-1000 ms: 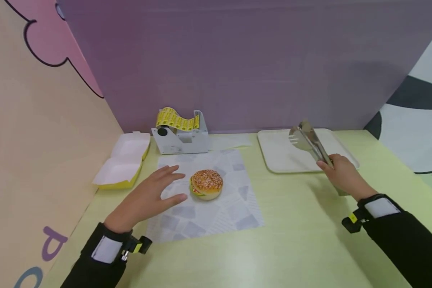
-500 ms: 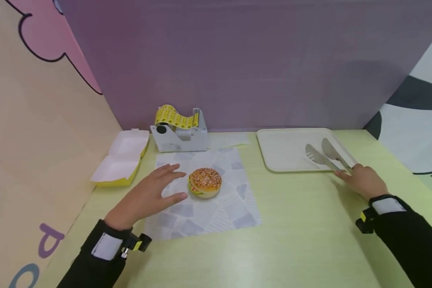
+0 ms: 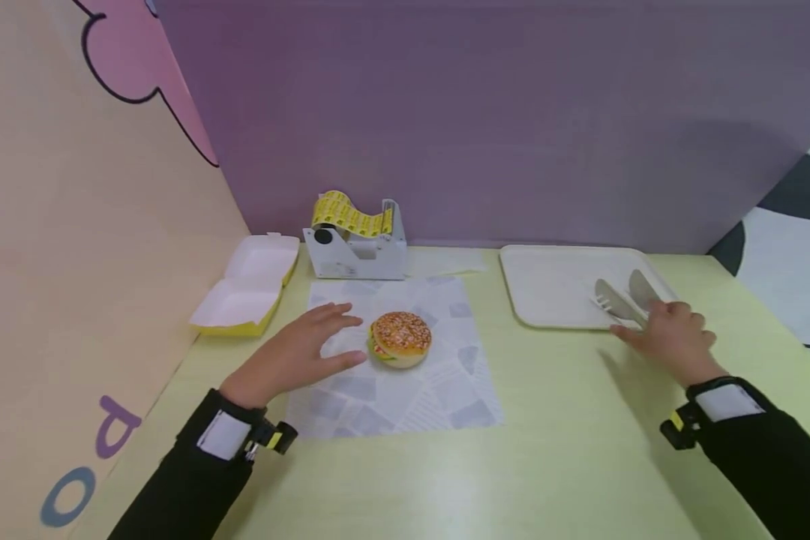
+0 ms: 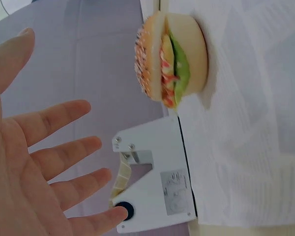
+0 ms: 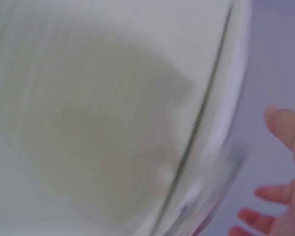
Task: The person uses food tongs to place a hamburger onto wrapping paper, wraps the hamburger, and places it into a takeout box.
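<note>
A sesame-bun burger [image 3: 400,340] sits on a patterned sheet of wrapping paper [image 3: 445,390]. Just left of the burger, my left hand [image 3: 290,356] hovers with spread fingers and nothing in it; the left wrist view shows its fingers [image 4: 64,157] apart from the bun. Metal serving tongs [image 3: 617,301] lie at the right front of a white tray [image 3: 547,270], their handles hidden behind my right hand [image 3: 676,343]. That hand's thumb and fingers are parted above the tongs, as the right wrist view shows, where the tongs [image 5: 211,196] are blurred.
Behind the paper stands a label dispenser [image 3: 358,255] with a roll of yellow stickers. An opened yellow-and-white burger box [image 3: 250,289] is at the left by the wall. A folded white sheet [image 3: 445,260] lies between dispenser and tray. A purple panel [image 3: 479,135] rises at the back.
My right hand has brought the tongs down and right onto the tray and let go of them. The left hand has kept its place beside the burger; the head view has shifted slightly.
</note>
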Motion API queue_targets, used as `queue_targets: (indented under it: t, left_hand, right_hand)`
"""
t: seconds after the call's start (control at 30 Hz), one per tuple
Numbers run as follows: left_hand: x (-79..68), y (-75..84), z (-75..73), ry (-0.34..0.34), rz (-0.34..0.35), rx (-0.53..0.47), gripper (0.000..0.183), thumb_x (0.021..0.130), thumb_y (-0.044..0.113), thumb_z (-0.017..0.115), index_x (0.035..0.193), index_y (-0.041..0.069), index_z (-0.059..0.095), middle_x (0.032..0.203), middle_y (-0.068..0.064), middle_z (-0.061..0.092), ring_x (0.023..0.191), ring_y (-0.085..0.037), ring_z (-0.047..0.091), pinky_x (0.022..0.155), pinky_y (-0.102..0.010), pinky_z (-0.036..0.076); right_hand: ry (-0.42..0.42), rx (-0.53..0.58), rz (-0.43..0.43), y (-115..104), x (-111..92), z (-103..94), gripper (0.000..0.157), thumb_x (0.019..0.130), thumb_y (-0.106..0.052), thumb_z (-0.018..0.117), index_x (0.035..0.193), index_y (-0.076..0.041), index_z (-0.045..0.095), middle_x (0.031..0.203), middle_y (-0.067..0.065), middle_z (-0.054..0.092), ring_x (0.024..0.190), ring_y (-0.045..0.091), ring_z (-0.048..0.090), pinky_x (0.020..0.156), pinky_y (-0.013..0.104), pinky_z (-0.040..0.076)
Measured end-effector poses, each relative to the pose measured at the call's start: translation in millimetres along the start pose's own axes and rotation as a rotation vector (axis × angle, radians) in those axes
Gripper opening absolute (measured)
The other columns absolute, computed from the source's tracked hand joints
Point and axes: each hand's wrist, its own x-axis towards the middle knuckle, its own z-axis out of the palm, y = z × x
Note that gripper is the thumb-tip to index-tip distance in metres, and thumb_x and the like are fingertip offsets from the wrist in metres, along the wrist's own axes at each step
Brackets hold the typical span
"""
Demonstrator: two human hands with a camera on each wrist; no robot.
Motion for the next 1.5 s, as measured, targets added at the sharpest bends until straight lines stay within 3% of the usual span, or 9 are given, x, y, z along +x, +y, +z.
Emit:
queue_targets:
  t: [0.1,0.23,0.37,0.47,0.77,1.0,1.2,1.33,1.5]
  left_hand:
    - [7.1,-11.0,-1.5,-0.013,-0.015,0.058,0.056,0.092,0.044,0.064,0.134,0.008,0.057,0.146,-0.016,0.045,0.136,-0.034,0.039,0.108,-0.052,0.034]
    - [25.6,-32.7,0.1,-0.077,-0.047,0.123,0.043,0.097,0.031,0.061,0.131,0.005,0.059,0.137,-0.014,0.055,0.13,-0.032,0.048,0.106,-0.048,0.037]
    - [47.1,-56.0,7.4,-0.185,-0.099,0.183,0.034,0.099,0.016,0.055,0.129,0.003,0.06,0.13,-0.015,0.06,0.125,-0.032,0.052,0.104,-0.047,0.039]
    - [59.8,-70.3,15.0,-0.248,-0.13,0.258,0.035,0.097,0.011,0.053,0.131,0.002,0.058,0.128,-0.016,0.061,0.123,-0.032,0.054,0.104,-0.047,0.04]
    - [71.8,-77.8,24.7,-0.289,-0.134,0.369,0.009,0.095,0.008,0.056,0.094,0.007,0.065,0.09,-0.007,0.066,0.087,-0.025,0.061,0.085,-0.043,0.048]
    - [70.5,-82.1,24.6,-0.285,-0.168,0.319,0.019,0.097,0.01,0.051,0.109,0.006,0.066,0.106,-0.01,0.068,0.1,-0.027,0.061,0.096,-0.046,0.045]
    - [62.9,-78.6,19.9,-0.28,-0.162,0.304,0.02,0.096,0.009,0.053,0.107,0.005,0.069,0.101,-0.009,0.068,0.094,-0.025,0.06,0.094,-0.045,0.046]
    - [53.5,-74.1,20.2,-0.261,-0.102,0.304,0.019,0.093,0.008,0.058,0.104,0.006,0.073,0.099,-0.008,0.07,0.091,-0.024,0.061,0.092,-0.044,0.048]
    - [37.8,-67.0,27.6,-0.221,0.028,0.339,0.011,0.085,0.005,0.064,0.076,0.01,0.066,0.069,0.001,0.057,0.067,-0.017,0.05,0.069,-0.034,0.046]
  right_hand:
    - [0.01,0.039,-0.276,-49,-8,3.2,0.063,0.091,-0.034,0.067,0.123,0.016,0.048,0.12,0.043,0.044,0.107,0.061,0.043,0.084,0.069,0.038]
    - [-0.086,0.112,-0.589,-116,-33,10.9,0.044,0.09,-0.023,0.069,0.119,0.009,0.058,0.118,0.03,0.056,0.109,0.046,0.055,0.093,0.056,0.044]
    - [-0.2,0.066,-0.817,-165,-59,24.1,0.037,0.091,-0.023,0.068,0.116,0.004,0.063,0.116,0.018,0.061,0.107,0.033,0.06,0.091,0.046,0.049]
    - [-0.244,0.038,-0.912,-188,-70,35.1,0.039,0.091,-0.024,0.068,0.118,0.004,0.063,0.119,0.016,0.061,0.109,0.031,0.06,0.091,0.042,0.049]
    - [-0.273,-0.064,-0.975,-206,-87,50.2,0.049,0.091,-0.031,0.068,0.124,0.004,0.061,0.127,0.017,0.06,0.114,0.029,0.059,0.093,0.038,0.05]
    - [-0.228,-0.152,-1.01,-202,-86,51.1,0.05,0.091,-0.035,0.067,0.123,0.004,0.063,0.129,0.016,0.059,0.115,0.027,0.059,0.091,0.036,0.051]
    - [-0.246,-0.144,-1.006,-189,-85,49.4,0.056,0.092,-0.036,0.066,0.127,0.007,0.059,0.135,0.018,0.055,0.119,0.029,0.057,0.094,0.038,0.049]
    - [-0.219,-0.137,-1.029,-176,-83,49.2,0.054,0.093,-0.035,0.065,0.128,0.006,0.059,0.135,0.017,0.056,0.118,0.029,0.058,0.093,0.038,0.05]
    - [-0.23,-0.111,-1.017,-158,-82,46.5,0.053,0.093,-0.034,0.064,0.129,0.005,0.059,0.136,0.017,0.056,0.118,0.029,0.058,0.091,0.039,0.05]
